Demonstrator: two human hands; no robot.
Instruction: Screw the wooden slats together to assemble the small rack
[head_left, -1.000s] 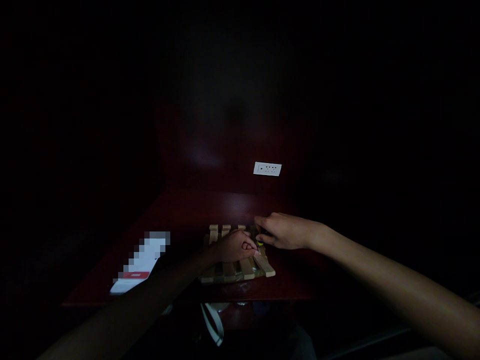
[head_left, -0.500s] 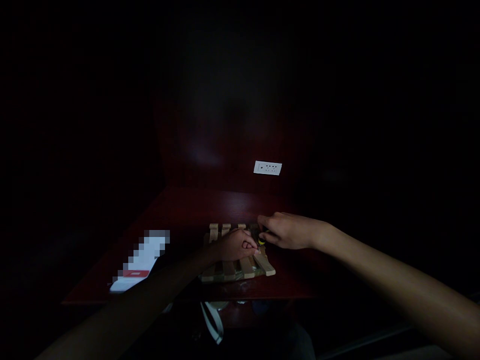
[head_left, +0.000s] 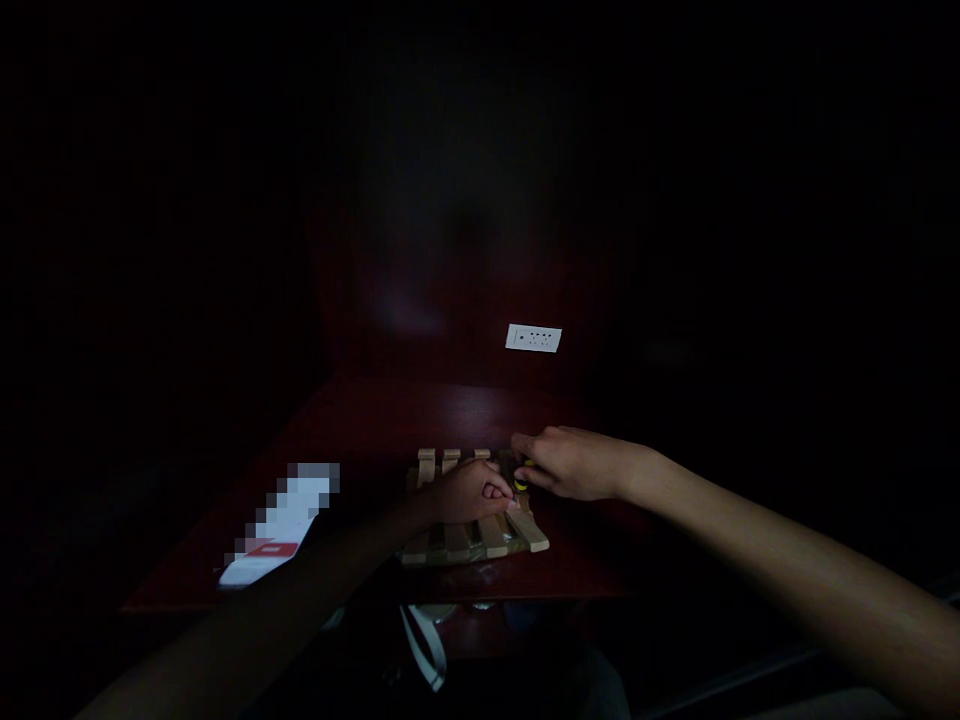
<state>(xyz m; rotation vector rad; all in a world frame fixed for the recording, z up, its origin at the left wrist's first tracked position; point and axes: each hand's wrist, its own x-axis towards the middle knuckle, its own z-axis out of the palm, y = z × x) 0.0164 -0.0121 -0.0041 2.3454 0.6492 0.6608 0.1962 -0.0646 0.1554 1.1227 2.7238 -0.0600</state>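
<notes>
Several pale wooden slats lie side by side on the dark red table, joined into one slatted piece. My left hand rests over their middle, its fingers curled and the fingertips pressed at the top of the rightmost slat. Just right of it, my right hand is closed around a small tool with a yellow and black handle, which points down toward my left fingertips. The tool's tip is too small and dark to make out.
A white and red printed sheet or packet, partly pixelated, lies at the table's left. A white socket plate is on the back wall. Below the table's front edge hangs a pale strap.
Both hands keep nearly the same place. My right hand and the tool handle have turned slightly, showing more yellow near the fingers. The view has shifted very slightly.
</notes>
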